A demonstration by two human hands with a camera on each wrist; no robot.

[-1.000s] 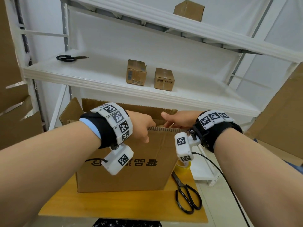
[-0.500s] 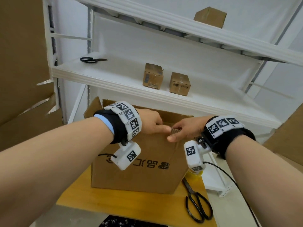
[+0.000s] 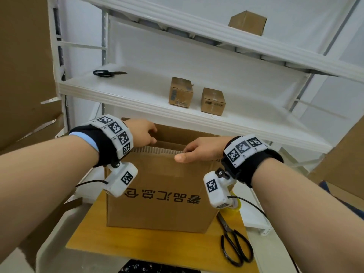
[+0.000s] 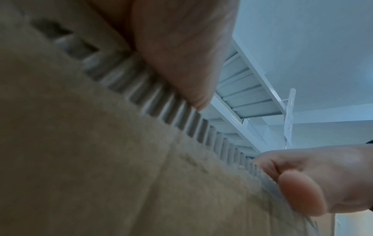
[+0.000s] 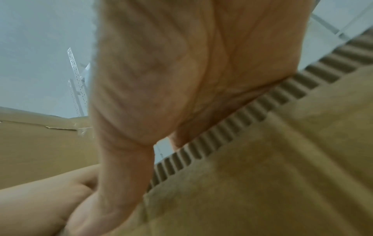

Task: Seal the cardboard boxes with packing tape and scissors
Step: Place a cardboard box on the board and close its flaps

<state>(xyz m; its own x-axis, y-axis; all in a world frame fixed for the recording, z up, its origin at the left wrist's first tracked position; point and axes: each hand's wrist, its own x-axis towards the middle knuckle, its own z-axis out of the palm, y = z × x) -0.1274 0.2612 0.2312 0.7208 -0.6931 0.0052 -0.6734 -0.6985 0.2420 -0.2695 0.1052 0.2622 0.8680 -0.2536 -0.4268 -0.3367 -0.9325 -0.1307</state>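
Brown corrugated box (image 3: 157,205), flaps upright

A white metal shelving unit (image 3: 177,107) stands against a white wall (image 3: 197,62), evenly lit. Below it sits a wooden tabletop (image 3: 149,245); flat cardboard sheets (image 3: 23,56), perhaps leaning, flank both sides.

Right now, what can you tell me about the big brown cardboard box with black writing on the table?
The big brown cardboard box stands upright on the wooden table, under the white shelf. It looks like corrugated card, with a ridged cut edge along its near flap. Black characters are printed upside down on the front. The top is still open. The left hand and right hand both hold the near flap's edge.
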